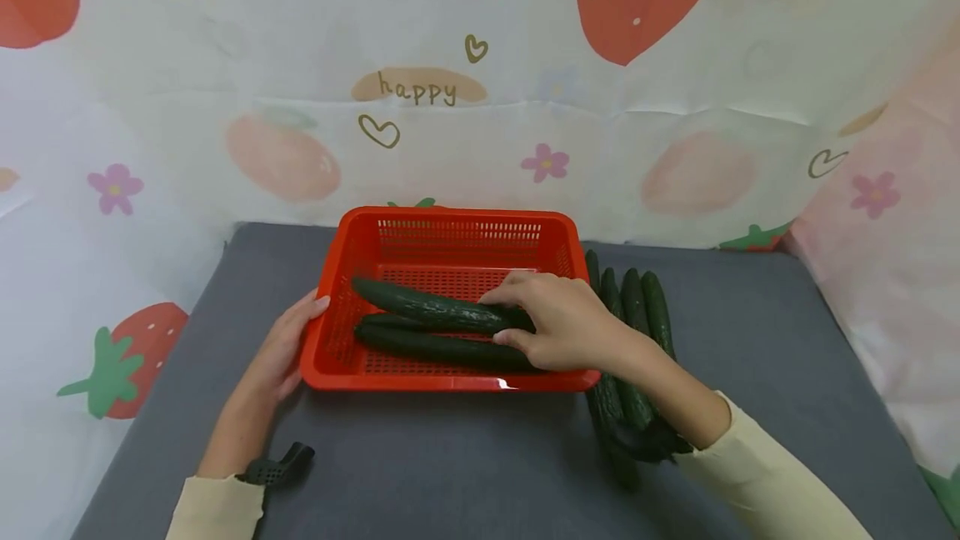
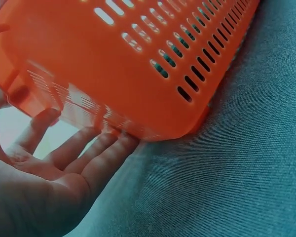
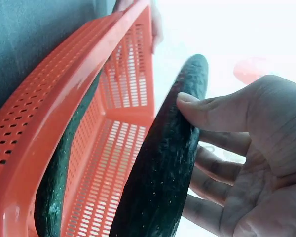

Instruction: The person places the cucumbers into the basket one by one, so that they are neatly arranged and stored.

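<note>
A red plastic basket [image 1: 420, 384] with slotted walls stands on the grey cloth. My right hand [image 1: 566, 323] pinches a dark green cucumber [image 1: 427, 307] between thumb and fingers, over the inside of the basket. In the right wrist view this cucumber [image 3: 160, 163] slants upward past the thumb. Beneath it another cucumber [image 1: 442, 348] lies along the basket's near side, and part of a further one [image 1: 390, 321] shows behind. My left hand [image 1: 285, 348] holds the basket's left side, thumb at the rim. Its fingers [image 2: 108, 153] press against the outer wall in the left wrist view.
Several more cucumbers [image 1: 660, 311] lie side by side on the cloth right of the basket, partly under my right forearm. The grey-covered table [image 1: 450, 473] ends at a curtain [image 1: 465, 165] printed with strawberries. Dark straps [image 1: 277, 469] sit at both wrists.
</note>
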{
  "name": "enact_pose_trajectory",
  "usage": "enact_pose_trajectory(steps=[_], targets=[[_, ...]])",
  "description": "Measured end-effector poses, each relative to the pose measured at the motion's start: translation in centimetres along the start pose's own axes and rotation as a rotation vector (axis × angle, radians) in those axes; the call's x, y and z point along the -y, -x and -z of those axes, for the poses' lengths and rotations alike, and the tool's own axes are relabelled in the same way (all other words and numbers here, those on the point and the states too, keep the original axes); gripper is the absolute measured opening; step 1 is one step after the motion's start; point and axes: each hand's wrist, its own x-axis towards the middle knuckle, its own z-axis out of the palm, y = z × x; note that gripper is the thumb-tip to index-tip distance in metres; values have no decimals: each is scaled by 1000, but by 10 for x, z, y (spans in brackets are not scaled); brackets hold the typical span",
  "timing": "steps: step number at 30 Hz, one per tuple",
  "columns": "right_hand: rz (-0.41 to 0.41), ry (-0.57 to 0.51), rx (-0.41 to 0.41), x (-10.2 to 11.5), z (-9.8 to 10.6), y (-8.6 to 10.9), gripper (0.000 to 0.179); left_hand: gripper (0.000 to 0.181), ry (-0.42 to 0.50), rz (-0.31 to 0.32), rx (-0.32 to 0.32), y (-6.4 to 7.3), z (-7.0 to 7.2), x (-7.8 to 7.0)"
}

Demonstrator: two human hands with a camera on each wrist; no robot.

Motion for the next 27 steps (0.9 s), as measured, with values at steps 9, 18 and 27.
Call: enact_pose_trajectory(steps=[9,18,27], targets=[[-9,-161,51,-2,-11,-7,55,46,-5,-4,10,-1,0,-1],[-45,-270,-32,-24,-10,9,47,47,-4,-11,11,0,0,1],[-109,-309,-113,-48,-6,35,43,50,-46,11,-10,-1,-1,-1]])
